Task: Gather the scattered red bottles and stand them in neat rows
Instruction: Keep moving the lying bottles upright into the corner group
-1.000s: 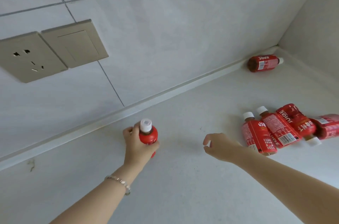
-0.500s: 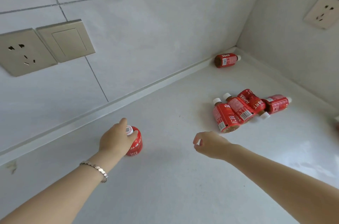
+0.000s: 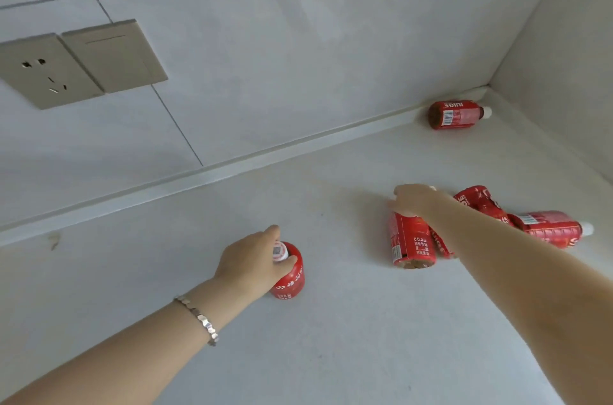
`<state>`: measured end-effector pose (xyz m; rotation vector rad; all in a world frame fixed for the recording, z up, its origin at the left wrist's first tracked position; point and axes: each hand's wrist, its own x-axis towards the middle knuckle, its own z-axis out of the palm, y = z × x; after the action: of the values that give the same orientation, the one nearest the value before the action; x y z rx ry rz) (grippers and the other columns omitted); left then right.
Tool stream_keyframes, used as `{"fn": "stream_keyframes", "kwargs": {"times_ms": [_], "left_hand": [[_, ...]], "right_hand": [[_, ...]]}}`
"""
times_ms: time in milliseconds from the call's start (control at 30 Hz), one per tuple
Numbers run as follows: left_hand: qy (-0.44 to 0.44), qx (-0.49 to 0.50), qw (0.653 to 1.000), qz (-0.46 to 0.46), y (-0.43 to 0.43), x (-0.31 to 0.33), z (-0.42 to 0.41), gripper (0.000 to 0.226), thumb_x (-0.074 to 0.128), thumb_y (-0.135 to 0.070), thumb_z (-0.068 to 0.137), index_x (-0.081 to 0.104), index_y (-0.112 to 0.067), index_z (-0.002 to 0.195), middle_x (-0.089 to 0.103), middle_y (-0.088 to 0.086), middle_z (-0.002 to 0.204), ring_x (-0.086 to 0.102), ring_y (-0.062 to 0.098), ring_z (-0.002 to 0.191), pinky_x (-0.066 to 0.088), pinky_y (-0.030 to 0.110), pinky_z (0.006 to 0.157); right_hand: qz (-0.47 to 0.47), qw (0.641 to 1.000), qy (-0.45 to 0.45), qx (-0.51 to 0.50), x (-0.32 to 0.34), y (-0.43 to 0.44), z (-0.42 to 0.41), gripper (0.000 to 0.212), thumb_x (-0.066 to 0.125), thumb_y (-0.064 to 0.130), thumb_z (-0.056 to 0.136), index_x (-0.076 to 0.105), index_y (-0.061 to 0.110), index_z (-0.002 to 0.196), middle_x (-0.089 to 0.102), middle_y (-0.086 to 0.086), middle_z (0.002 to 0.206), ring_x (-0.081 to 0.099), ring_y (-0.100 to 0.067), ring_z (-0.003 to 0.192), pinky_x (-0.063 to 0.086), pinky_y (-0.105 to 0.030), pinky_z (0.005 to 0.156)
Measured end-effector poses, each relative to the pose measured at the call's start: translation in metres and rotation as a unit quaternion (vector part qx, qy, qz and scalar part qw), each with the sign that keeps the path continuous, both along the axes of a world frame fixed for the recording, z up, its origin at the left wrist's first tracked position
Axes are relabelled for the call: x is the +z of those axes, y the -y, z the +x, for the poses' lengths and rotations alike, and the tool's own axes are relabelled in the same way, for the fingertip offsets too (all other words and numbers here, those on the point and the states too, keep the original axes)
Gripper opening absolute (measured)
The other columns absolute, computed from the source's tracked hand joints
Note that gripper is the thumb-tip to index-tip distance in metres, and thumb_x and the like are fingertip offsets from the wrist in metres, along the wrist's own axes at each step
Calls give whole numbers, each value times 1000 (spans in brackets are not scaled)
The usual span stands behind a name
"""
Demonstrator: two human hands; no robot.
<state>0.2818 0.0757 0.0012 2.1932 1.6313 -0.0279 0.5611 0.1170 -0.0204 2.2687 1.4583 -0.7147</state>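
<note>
A red bottle with a white cap (image 3: 290,282) stands upright on the white counter (image 3: 331,355). My left hand (image 3: 252,258) grips it around the cap and neck. To the right, several red bottles lie in a loose heap. My right hand (image 3: 414,200) closes over the cap end of the nearest lying bottle (image 3: 411,242). My forearm partly hides a second bottle (image 3: 439,243) beside it. Two more lie behind, one crumpled-looking (image 3: 479,202) and one with its cap pointing right (image 3: 550,229). A single bottle (image 3: 454,114) lies in the far corner against the wall.
A tiled wall runs along the back with a raised ledge (image 3: 232,169) at its foot. A power socket (image 3: 43,73) and a switch plate (image 3: 112,54) sit on it at upper left. A side wall (image 3: 570,73) closes the right.
My right hand has reached forward and right, from mid-counter onto the cap end of the nearest lying bottle. My left hand stays on the upright bottle. The view has shifted.
</note>
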Motion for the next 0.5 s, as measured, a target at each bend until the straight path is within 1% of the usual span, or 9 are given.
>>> {"fn": "stream_keyframes", "kwargs": {"times_ms": [67, 133, 167, 233, 333, 367, 433, 467, 500], "left_hand": [[7, 13, 1000, 3, 2, 1, 8, 31, 55, -45, 85, 35, -22, 85, 50, -4, 83, 56, 24, 86, 33, 26, 66], [15, 29, 999, 6, 5, 4, 12, 31, 56, -45, 84, 36, -22, 85, 50, -4, 82, 50, 20, 79, 33, 26, 66], [18, 36, 999, 8, 7, 6, 12, 31, 57, -45, 84, 37, -22, 85, 50, -5, 81, 48, 19, 77, 33, 26, 66], [16, 38, 999, 19, 13, 8, 10, 31, 57, -46, 83, 37, -21, 84, 49, -6, 79, 47, 18, 76, 33, 26, 65], [3, 38, 998, 40, 31, 9, -7, 29, 56, -45, 83, 37, -23, 84, 48, -9, 78, 47, 18, 75, 33, 26, 65], [6, 43, 998, 43, 35, 9, -13, 29, 56, -45, 83, 37, -23, 84, 48, -9, 77, 47, 18, 74, 34, 26, 65], [19, 62, 997, 40, 38, 9, -18, 29, 58, -44, 82, 38, -23, 82, 46, -8, 69, 48, 18, 73, 33, 26, 62], [25, 77, 996, 36, 40, 10, -24, 29, 58, -44, 81, 38, -23, 81, 45, -9, 66, 48, 18, 73, 32, 26, 61], [32, 92, 995, 33, 44, 11, -31, 28, 59, -43, 81, 39, -23, 81, 45, -8, 66, 48, 19, 73, 32, 26, 60]], "right_hand": [[17, 999, 25, 13, -10, 3, 0, 38, 40, 32, 94, 51, 12, 124, 64, -10, 116, 61, -26, 105, 42, -32, 89], [34, 999, -4, 5, -14, 5, 1, 36, 47, 30, 91, 55, 9, 119, 66, -10, 108, 63, -27, 99, 45, -30, 80], [31, 999, -28, 6, -12, 7, -1, 38, 51, 30, 88, 56, 8, 118, 66, -10, 105, 64, -27, 96, 49, -31, 80], [18, 998, -59, 24, -10, 13, -7, 46, 59, 31, 82, 53, 7, 121, 65, -10, 108, 64, -27, 97, 53, -32, 83], [2, 992, -55, 112, -4, 32, -30, 53, 63, 34, 80, 45, 7, 123, 57, -6, 100, 59, -24, 90, 50, -31, 75], [4, 988, -42, 152, 1, 37, -36, 48, 62, 35, 81, 49, 8, 119, 58, -5, 99, 59, -23, 91, 50, -31, 74], [24, 976, -19, 218, 12, 48, -42, 30, 59, 39, 80, 58, 12, 95, 60, -2, 90, 60, -23, 92, 49, -30, 73], [36, 969, -6, 245, 20, 52, -48, 27, 57, 41, 80, 58, 14, 84, 58, 0, 83, 59, -22, 89, 46, -29, 71], [50, 961, 7, 271, 29, 56, -57, 28, 55, 42, 82, 57, 14, 83, 57, -1, 81, 60, -23, 88, 44, -28, 70]]}}
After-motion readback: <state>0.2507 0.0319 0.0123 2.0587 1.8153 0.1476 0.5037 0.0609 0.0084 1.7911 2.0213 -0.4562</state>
